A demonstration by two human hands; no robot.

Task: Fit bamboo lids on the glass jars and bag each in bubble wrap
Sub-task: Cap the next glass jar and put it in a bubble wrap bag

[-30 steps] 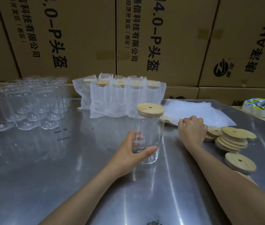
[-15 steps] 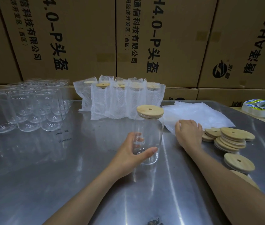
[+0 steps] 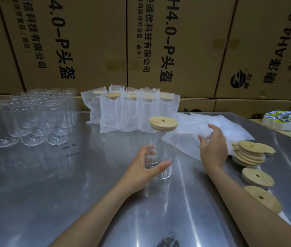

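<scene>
Bagging: under way; a jar [image 3: 162, 154] with its lid [image 3: 163, 123] fitted stands on the tabletop [image 3: 52, 193], not yet bagged
Done: a row of wrapped jars [image 3: 132, 111] behind the jar
Left: many bare jars [image 3: 29, 118] far left of the jar; loose lids [image 3: 251, 154] to its right
Hands: left hand [image 3: 146, 168] grips the jar low down; right hand [image 3: 214, 147] pinches a bag [image 3: 191, 138] off the bag pile [image 3: 230, 129], just right of the jar
Change: half a second ago the right hand lay flat on the pile; now it is raised with the bag's edge lifted; jar unmoved
</scene>
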